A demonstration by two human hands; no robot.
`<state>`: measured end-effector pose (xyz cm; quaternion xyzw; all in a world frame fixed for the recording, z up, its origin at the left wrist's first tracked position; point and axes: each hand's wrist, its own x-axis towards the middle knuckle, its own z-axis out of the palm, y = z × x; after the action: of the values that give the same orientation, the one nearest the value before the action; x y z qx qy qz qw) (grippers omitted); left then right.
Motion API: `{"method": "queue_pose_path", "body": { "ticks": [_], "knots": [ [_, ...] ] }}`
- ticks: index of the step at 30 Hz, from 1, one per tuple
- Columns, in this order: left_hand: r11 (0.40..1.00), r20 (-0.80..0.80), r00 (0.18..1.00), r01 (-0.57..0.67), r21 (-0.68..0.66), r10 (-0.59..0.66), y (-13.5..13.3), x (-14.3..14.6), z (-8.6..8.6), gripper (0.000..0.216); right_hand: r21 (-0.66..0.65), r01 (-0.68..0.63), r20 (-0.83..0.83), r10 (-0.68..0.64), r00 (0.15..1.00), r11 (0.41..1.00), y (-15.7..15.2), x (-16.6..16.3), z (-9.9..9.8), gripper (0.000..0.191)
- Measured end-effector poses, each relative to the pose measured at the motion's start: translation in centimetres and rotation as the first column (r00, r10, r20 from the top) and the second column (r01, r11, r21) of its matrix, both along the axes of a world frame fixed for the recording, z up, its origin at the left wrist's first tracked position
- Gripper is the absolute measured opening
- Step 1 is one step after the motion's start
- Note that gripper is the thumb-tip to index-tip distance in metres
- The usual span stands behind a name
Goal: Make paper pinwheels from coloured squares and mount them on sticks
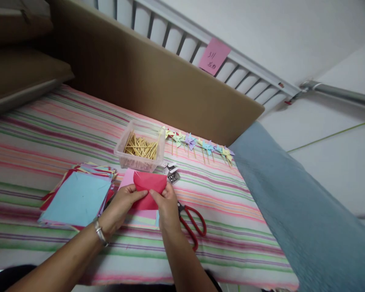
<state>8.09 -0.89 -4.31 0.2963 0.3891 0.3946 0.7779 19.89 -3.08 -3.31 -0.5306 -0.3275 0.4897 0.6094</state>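
A sheet of red paper [153, 183] is held between my two hands, its far part bent up and curved. My left hand [125, 200] pinches its left side with the thumb on top. On the right side, my right hand [164, 200] grips it the same way, and both thumbs meet near the middle. Beneath the red sheet lie pink paper [127, 178] and other pale sheets. Red-handled scissors [197, 223] rest beside my right wrist, their blades hidden. Left of my left hand is a stack of coloured square paper with a light blue sheet [79, 196] on top.
A clear plastic box [140, 162] of wooden sticks [141, 147] stands beyond my hands. A small open box of metal pins [172, 175] sits beside it. Several paper pinwheels [190, 140] on sticks lie in a row at the back, before a brown board [158, 81].
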Motion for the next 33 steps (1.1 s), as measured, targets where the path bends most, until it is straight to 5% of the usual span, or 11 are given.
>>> {"method": "queue_pose_path", "body": {
  "ticks": [7, 10, 12, 15, 21, 33],
  "knots": [
    [0.999, -0.056, 0.998, -0.028, -0.028, 0.027, 0.2, -0.2, 0.7, 0.017, -0.004, -0.024, 0.033, 0.024, 0.999, 1.000, 0.0, 0.1, -0.5, 0.034],
    [0.998, -0.107, 0.993, -0.056, -0.030, 0.052, 0.5, -0.6, 1.2, 0.016, 0.005, 0.041, 0.217, -0.041, 0.975, 0.999, -0.2, 0.9, -0.6, 0.042],
    [0.997, -0.109, 0.992, -0.069, -0.023, 0.066, 0.8, -1.2, 1.4, 0.016, 0.105, 0.063, 0.470, -0.105, 0.877, 0.992, -0.6, 1.6, -0.2, 0.041],
    [0.998, -0.041, 0.997, -0.065, 0.001, 0.065, 1.4, -2.2, 1.7, 0.016, 0.305, -0.115, 0.757, -0.167, 0.631, 0.945, -1.3, 2.4, 0.7, 0.030],
    [0.990, -0.001, 0.990, -0.138, 0.014, 0.138, 2.4, -3.6, 1.7, 0.013, 0.290, -0.394, 0.911, -0.126, 0.392, 0.872, -1.8, 2.3, 1.2, 0.031],
    [0.999, 0.017, 0.999, -0.049, 0.011, 0.049, 2.1, -3.3, 2.2, 0.011, 0.264, -0.427, 0.922, -0.097, 0.375, 0.865, -1.8, 2.2, 1.0, 0.024]
  ]
}}
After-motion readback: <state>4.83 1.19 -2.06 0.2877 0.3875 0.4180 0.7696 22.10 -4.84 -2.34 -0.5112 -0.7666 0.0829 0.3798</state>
